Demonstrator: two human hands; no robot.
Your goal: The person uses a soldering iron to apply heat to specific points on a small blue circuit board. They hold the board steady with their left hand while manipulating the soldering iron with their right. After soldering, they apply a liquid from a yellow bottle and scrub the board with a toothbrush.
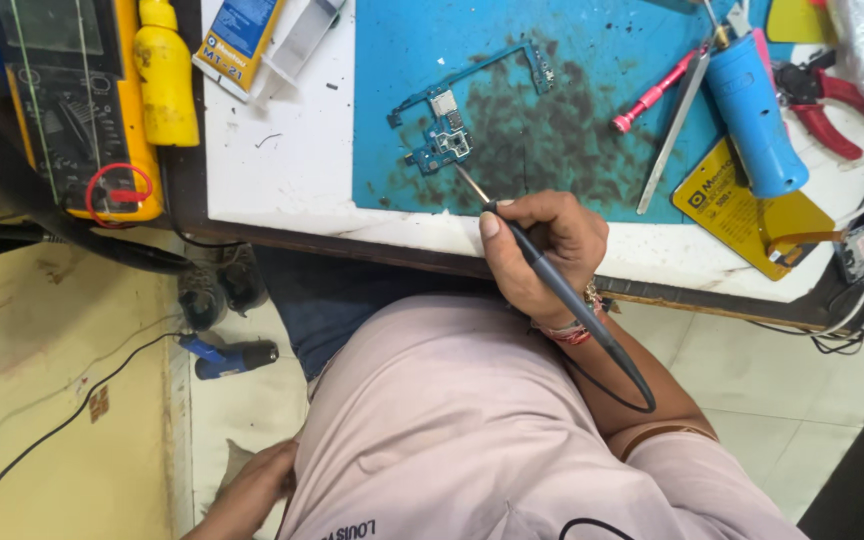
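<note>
Pinched like a pen, the soldering iron [552, 285] sits in the right hand [542, 250] — thumb and forefinger clamped near the front of its dark handle, the other fingers curled under. Its thin metal tip reaches up onto the blue work mat [572, 120] and meets, or very nearly meets, the lower edge of the small blue circuit board [444, 135]; from this angle I cannot tell whether tip and board actually touch. The iron's cord loops back past the wrist and forearm.

That board lies flat on the mat, left of its middle, with a thin L-shaped arm running up and to the right. It looks light, stiff and brittle, studded with tiny parts, so the bare outer edges seem the safe place to take hold, not the face. The iron is slim and light too, best gripped on the insulated handle, well back from the metal tip.

Down at the bottom of the view the left hand [252, 490] rests near the person's lap, away from the bench — its fingers are largely out of sight, so whether it holds anything is unclear.

Elsewhere on the bench: a pink-handled tool [649, 98], metal tweezers [674, 125], a blue cylindrical tool [752, 110], red-handled pliers [832, 105], and a yellow multimeter [77, 110] at far left.
</note>
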